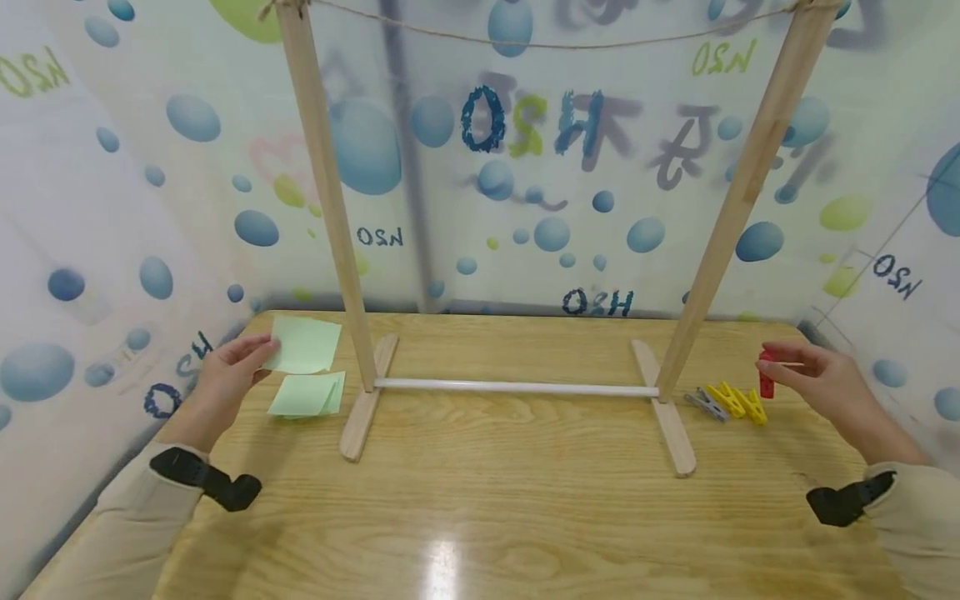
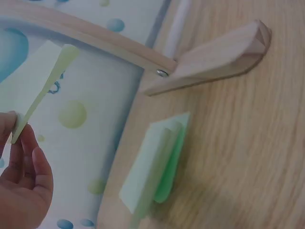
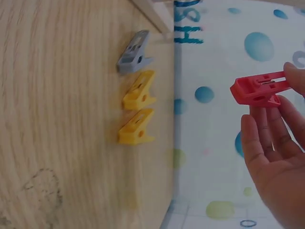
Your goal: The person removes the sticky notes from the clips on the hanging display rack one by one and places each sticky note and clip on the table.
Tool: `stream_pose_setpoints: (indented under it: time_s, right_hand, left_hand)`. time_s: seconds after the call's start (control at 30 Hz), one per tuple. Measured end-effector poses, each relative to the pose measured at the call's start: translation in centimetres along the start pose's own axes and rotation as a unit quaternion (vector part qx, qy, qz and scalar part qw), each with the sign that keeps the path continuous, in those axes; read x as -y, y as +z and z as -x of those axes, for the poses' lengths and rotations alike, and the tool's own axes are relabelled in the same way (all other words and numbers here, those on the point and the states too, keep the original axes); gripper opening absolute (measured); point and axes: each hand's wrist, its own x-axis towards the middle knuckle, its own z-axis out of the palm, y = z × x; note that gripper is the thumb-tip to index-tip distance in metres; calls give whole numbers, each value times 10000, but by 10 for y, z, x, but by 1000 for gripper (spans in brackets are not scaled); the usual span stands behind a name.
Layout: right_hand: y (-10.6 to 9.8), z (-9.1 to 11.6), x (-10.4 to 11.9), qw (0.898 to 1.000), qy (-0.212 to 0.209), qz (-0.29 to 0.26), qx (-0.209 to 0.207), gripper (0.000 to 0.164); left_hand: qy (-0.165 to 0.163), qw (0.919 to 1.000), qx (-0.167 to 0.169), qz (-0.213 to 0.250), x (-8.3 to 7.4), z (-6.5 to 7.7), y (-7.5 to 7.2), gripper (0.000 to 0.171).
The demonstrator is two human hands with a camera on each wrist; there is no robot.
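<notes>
My left hand (image 1: 231, 377) pinches a pale green sticky note (image 1: 306, 343) by its edge, above the table at the left. Below that note lies a small stack of green sticky notes (image 1: 303, 395); in the left wrist view the stack (image 2: 151, 164) has curled edges. On the other side, my right hand (image 1: 828, 392) holds a red clothespin (image 3: 257, 88) between thumb and fingers, raised off the table. Two yellow clothespins (image 3: 138, 89) and one grey clothespin (image 3: 134, 51) lie in a row on the table near it.
A wooden frame stands mid-table, with a left post (image 1: 330, 200), a right post (image 1: 738, 208) and a white crossbar (image 1: 517, 387) low between its feet. Twine (image 1: 525, 42) sags between the post tops. Patterned wall sheets (image 1: 480, 225) enclose the wooden table (image 1: 510, 492).
</notes>
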Motion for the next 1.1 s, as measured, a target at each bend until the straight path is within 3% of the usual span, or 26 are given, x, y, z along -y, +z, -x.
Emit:
stream_pose_setpoints:
  time_s: [0.07,0.2,0.3,0.4,0.53,0.6,0.73,0.87,1.1]
  right_hand:
    - [0,-4,-13,9997,194,3,118,47]
    - [1,-18,-42,9980,540,61,323,61]
    - [2,-27,-62,9970,561,131,512,67]
    - [6,-38,-87,9974,521,275,418,68]
    - [11,-46,-112,9973,442,574,124,69]
    - [11,-44,-110,9967,493,637,30,71]
    - [9,-30,-81,9964,720,432,149,74]
    - [8,-15,-57,9956,881,221,241,69]
    - [11,-16,-61,9916,1221,414,51,74]
  left_hand:
    - [-148,9986,-103,-491,11,-1,-3,12]
    - [-205,9902,-304,-1345,27,-4,-8,40]
    - [-145,9870,-447,-1536,36,-5,-11,56]
    - [-175,9855,-518,-1605,43,-7,-13,58]
    - [-528,9824,-647,-1674,51,-9,-15,58]
    - [-700,9793,-691,-1769,54,-9,-16,59]
    - [-978,9764,-779,-1759,58,-8,-16,60]
    - [-1018,9764,-720,-1763,60,-7,-16,61]
    - [-1109,9766,-742,-1686,64,-8,-13,63]
